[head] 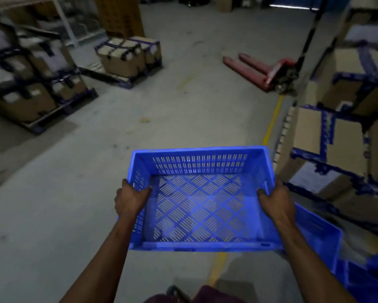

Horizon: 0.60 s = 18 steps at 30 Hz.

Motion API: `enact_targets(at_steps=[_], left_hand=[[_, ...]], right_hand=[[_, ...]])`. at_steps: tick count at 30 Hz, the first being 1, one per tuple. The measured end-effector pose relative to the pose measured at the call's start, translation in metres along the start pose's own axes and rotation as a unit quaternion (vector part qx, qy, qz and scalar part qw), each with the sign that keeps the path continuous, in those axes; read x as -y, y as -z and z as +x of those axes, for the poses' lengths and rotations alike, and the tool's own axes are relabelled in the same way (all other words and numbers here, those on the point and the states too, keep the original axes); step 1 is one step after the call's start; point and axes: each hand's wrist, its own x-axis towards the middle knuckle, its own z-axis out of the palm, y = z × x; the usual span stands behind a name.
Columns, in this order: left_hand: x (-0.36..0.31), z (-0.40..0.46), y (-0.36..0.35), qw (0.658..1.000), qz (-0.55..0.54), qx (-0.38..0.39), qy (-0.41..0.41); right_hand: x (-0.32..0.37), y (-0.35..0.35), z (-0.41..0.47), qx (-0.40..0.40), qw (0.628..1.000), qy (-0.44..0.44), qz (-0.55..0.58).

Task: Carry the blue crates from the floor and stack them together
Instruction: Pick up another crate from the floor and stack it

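Observation:
I hold an empty blue slotted crate [201, 206] in front of me, above the grey floor. My left hand [129, 200] grips its left rim, thumb inside the wall. My right hand [275, 202] grips the right rim the same way. Another blue crate [317, 232] sits low at the right, partly hidden behind my right forearm. More blue crate edges [367, 278] show in the bottom right corner, blurred.
Taped cardboard boxes are stacked on the right [341, 136]. Pallets of boxes stand at the left [30, 84] and at the middle back [129, 57]. A red pallet jack [268, 71] lies ahead on the right. A yellow floor line [273, 119] runs along the right-hand boxes.

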Motion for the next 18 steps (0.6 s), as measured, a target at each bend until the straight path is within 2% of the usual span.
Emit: enact_targets(at_steps=[9,18], left_hand=[[0.120,0.055,0.123,0.980,-0.040,-0.128,0.144],[0.195,0.067,0.210,0.922,-0.088,-0.234,0.295]], right_hand=[[0.192,-0.105,-0.016,0.084,0.984,0.155,-0.037],[0.351,-0.238,-0.031,0.220,0.930,0.291,-0.043]])
